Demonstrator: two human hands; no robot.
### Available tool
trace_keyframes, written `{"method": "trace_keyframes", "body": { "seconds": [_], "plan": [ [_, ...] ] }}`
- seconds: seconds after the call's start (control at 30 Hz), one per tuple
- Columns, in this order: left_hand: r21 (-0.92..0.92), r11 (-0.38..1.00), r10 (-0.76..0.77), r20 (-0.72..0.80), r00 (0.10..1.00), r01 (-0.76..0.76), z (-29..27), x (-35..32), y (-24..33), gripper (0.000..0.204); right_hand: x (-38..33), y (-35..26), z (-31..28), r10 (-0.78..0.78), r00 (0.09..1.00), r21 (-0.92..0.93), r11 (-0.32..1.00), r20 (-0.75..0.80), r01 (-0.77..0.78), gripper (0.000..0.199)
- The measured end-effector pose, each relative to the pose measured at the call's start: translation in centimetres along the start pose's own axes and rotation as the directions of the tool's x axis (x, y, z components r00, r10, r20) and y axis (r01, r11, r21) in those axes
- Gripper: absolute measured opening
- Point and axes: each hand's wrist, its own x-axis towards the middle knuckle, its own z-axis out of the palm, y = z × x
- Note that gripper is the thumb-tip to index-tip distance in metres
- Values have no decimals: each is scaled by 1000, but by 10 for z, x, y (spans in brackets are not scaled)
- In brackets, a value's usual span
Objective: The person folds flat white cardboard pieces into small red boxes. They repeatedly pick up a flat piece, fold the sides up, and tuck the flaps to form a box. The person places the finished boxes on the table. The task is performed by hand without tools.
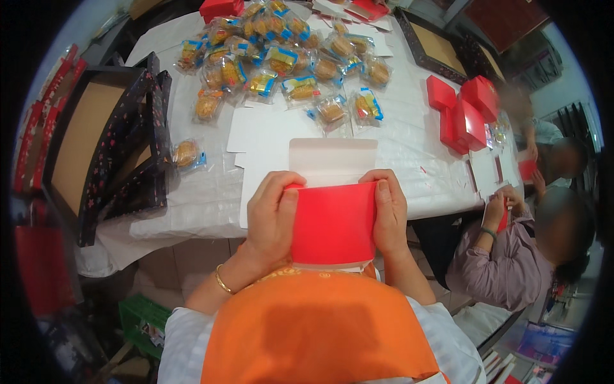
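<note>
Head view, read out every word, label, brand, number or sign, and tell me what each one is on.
No text here reads clearly.
Orange apron: yellow marks, too small and slanted to read.
Wrapped snacks: coloured packaging, any print too small.
Purple panel, lower right: too blurred.
Held red carton: no print on the face shown.

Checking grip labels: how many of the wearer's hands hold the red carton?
2: left hand at the left side of the red carton, right hand at its right; each partly hidden behind it.

They wear an orange apron (313,336), golden bangle (221,281) and white, perhaps checked sleeves (187,340).
</note>
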Motion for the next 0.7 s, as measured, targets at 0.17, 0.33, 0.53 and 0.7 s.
{"method": "trace_keyframes", "body": {
  "seconds": [0.17, 0.33, 0.53, 0.7],
  "plan": [
    [-53, 994, 96, 47, 994, -94, -12, 6, -4, 54, -3, -8, 0, -54, 998, -45, 998, -19, 54, 34],
    [-103, 962, 261, 69, 963, -253, -13, 12, -8, 53, -1, -11, -7, -113, 994, -134, 985, 11, 114, 34],
    [-161, 952, 272, 67, 960, -259, -10, 14, -8, 51, 7, 3, -15, -289, 957, -86, 953, 39, 291, 32],
    [-115, 970, 218, 1, 976, -216, -3, 16, -3, 47, 5, -1, -16, -196, 980, -106, 975, -15, 193, 24]
  ]
}}
